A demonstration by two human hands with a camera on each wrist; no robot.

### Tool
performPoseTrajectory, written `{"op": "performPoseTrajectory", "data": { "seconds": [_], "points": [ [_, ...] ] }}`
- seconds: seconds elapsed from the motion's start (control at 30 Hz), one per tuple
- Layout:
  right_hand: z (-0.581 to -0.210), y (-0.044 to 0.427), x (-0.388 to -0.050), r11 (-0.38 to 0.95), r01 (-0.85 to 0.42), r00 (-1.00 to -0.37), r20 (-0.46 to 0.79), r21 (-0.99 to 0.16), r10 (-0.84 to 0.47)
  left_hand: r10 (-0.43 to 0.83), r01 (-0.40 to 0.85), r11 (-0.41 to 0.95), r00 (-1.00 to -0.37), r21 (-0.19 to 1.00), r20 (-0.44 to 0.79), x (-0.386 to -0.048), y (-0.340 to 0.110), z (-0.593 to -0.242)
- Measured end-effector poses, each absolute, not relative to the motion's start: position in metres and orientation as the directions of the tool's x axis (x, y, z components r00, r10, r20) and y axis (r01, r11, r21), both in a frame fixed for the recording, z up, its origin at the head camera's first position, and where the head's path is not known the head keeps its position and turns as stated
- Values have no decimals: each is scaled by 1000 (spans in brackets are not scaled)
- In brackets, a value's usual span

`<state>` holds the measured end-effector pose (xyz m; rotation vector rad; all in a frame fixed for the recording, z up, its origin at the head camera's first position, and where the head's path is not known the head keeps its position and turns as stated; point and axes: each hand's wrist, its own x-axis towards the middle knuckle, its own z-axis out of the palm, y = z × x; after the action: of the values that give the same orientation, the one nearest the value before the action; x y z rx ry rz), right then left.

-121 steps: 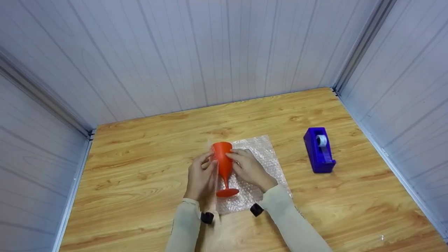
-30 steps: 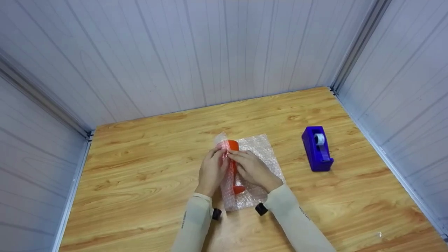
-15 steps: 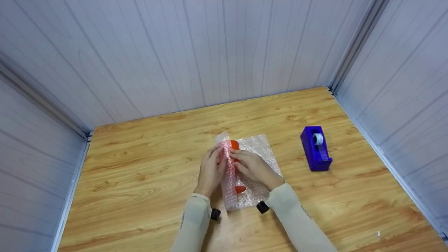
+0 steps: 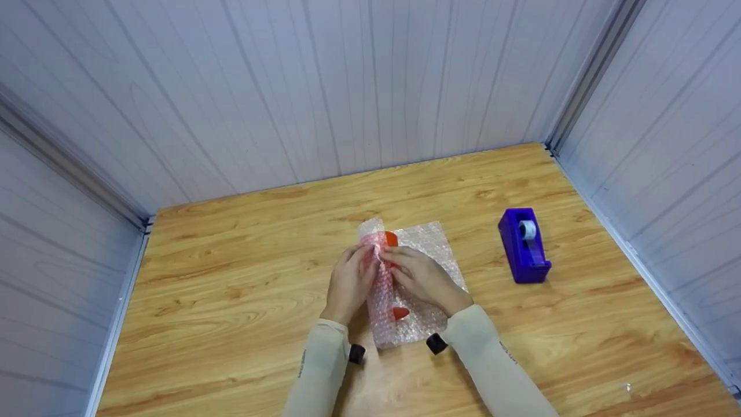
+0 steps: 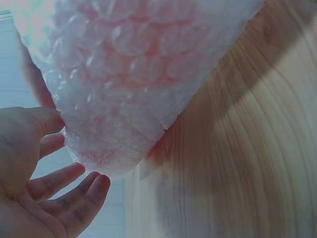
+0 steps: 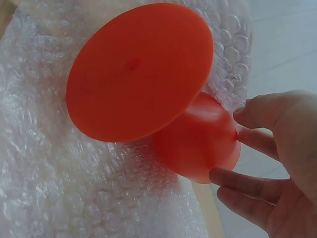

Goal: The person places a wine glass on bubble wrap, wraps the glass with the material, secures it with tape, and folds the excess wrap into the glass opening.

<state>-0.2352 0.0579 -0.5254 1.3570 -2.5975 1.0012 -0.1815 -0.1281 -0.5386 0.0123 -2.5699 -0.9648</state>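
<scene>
The left hand (image 4: 349, 284), thumb and fingers bent around the fold, holds bubble wrap (image 4: 382, 315) against a red goblet (image 6: 185, 148). The goblet lies on its side between both hands, its left part under the wrap, its rim just past the fingertips, its foot (image 6: 138, 74) on the near side of the grip. The right hand (image 4: 427, 278) holds the goblet's bare right side, with more wrap spread beneath. Well apart, right of the grip, a blue tape dispenser (image 4: 524, 249) stands on the wooden table (image 4: 231, 278).

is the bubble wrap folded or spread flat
The bubble wrap is partly folded: its left side covers part of the red goblet; its right side lies spread on the table.
</scene>
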Motion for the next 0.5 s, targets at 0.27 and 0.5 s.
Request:
{"op": "performPoseTrajectory", "data": {
  "seconds": [0.27,0.5],
  "points": [
    [-525,60,-234,434,-728,-639,298,-531,-709,-161,104,737,-933,667,323,-181,-127,-539],
    [-527,64,-236,421,-713,-648,295,-561,-703,-156,151,700,-921,698,357,-181,-129,-542]
  ]
}}
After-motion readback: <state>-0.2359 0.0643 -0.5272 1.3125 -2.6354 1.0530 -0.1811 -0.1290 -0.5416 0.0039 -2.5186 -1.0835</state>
